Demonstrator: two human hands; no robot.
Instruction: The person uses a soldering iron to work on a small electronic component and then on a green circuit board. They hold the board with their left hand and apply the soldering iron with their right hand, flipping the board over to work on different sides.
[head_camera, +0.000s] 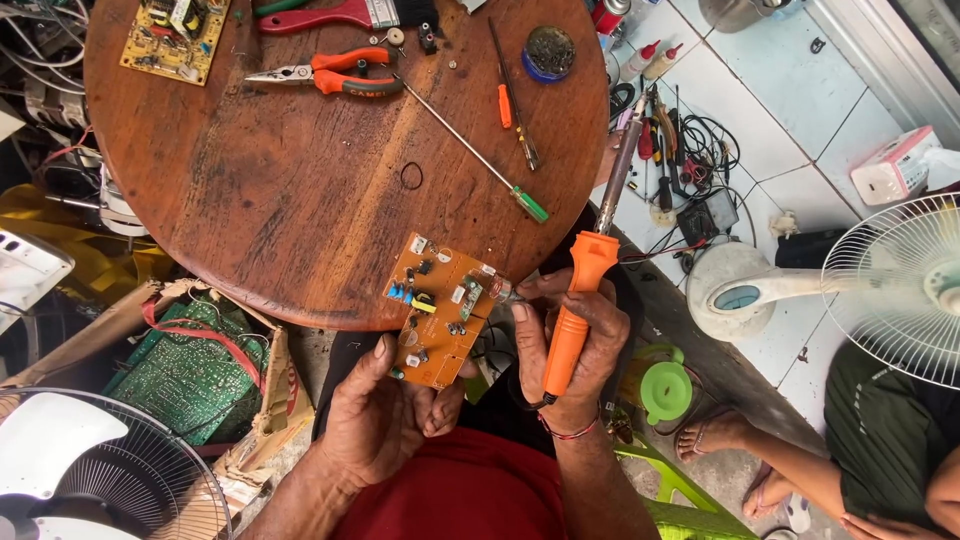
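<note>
Orange rectangular circuit board (440, 310) at round wooden worktop's (300, 200) near edge, left hand (385, 410) grip closed on its lower end. Right hand (565, 345) grip closed around orange-handled soldering iron (585, 290), fingertips touching board's right edge.

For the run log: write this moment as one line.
left hand: holds orange circuit board | right hand: grip on orange soldering iron, fingertips at board edge | round wooden table: pliers, screwdrivers

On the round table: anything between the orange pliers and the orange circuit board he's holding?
Head view: mostly bare wood between the pliers and circuit board; only a small dark ring lies there. The green-handled screwdriver runs alongside.
</note>
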